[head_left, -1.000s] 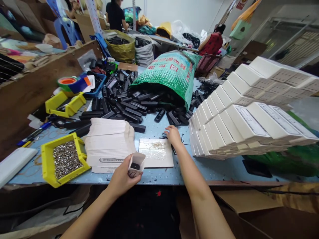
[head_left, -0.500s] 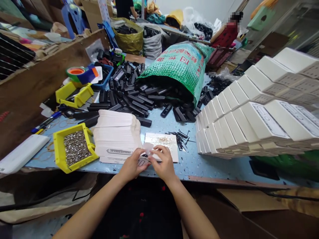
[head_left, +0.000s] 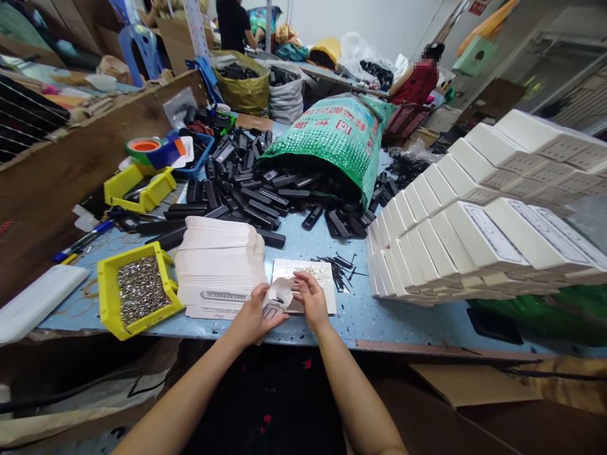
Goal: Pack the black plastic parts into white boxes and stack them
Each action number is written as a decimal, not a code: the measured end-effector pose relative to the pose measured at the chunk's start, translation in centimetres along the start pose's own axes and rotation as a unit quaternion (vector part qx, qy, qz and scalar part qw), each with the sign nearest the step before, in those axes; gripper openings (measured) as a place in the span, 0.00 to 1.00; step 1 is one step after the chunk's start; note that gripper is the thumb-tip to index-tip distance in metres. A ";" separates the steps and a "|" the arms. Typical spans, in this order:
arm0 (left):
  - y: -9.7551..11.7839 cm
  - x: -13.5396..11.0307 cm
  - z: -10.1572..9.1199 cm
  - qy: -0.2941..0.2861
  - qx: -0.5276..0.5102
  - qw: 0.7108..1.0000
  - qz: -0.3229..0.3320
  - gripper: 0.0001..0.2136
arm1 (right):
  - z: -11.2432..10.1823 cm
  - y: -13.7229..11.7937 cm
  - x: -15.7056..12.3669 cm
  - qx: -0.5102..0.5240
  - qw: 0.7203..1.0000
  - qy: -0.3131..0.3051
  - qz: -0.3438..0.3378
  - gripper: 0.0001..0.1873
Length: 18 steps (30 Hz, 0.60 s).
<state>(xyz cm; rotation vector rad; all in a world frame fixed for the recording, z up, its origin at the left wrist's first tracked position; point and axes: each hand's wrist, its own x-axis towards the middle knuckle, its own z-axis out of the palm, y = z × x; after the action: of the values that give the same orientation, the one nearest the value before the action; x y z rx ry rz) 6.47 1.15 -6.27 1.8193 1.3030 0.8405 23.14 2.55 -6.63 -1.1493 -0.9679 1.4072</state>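
- Small white box (head_left: 279, 297): we see it above the counter's (head_left: 403, 322) near edge, flap up, held between both hands.
- Left hand (head_left: 253, 319) wraps around its lower end.
- Right hand (head_left: 310, 300) pinches the flap side.
- Stack of flat cartons (head_left: 218, 272) lies just left of it.

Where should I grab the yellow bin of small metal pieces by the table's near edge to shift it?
Grip the yellow bin by its two long side walls, coming straight down from above with the left hand, which is nearer, once it lets go of the small white box. The bin is open-topped and full of loose pieces, so keep it level.
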 end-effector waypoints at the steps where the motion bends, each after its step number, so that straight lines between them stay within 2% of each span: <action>1: -0.1 -0.1 0.1 -0.003 0.013 1.000 0.002 0.27 | 0.0 0.2 0.1 0.004 1.000 -0.003 0.014 0.21; 3: -0.1 -0.1 0.1 -0.040 0.023 0.999 0.004 0.19 | 0.4 0.5 0.0 -0.009 0.999 -0.035 0.010 0.21; 4: 0.1 -0.1 0.1 -0.056 0.018 0.998 0.005 0.20 | 0.7 0.6 -0.2 -0.023 0.998 -0.053 -0.011 0.21; 7: 0.6 0.3 -0.1 -0.048 -0.018 0.999 -0.018 0.36 | 1.7 0.0 -1.0 -0.084 0.986 -0.100 -0.106 0.19; 8: 0.8 0.3 -0.2 -0.042 -0.024 0.998 -0.033 0.41 | 1.9 -0.4 -1.2 -0.100 0.982 -0.109 -0.119 0.18; 10: 1.0 0.4 -0.3 -0.043 -0.023 0.997 -0.063 0.46 | 2.1 -1.0 -1.5 -0.110 0.984 -0.097 -0.102 0.17; 12: 1.1 0.5 -0.4 -0.048 -0.016 0.995 -0.086 0.47 | 2.0 -1.3 -1.7 -0.117 0.986 -0.069 -0.094 0.17; 16: 1.3 0.8 -0.1 -0.043 -0.046 0.995 -0.071 0.42 | 1.9 -1.0 -2.6 -0.203 0.952 -0.094 -0.207 0.17; 18: 1.7 0.5 0.1 0.008 -0.086 0.993 -0.079 0.39 | 2.2 -0.8 -3.9 -0.247 0.944 -0.095 -0.197 0.28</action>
<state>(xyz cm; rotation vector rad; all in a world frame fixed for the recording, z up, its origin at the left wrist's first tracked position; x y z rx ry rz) 7.48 1.27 -4.83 1.5584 1.3228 0.8541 21.20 -1.11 -4.81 -1.1007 -1.6548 0.9853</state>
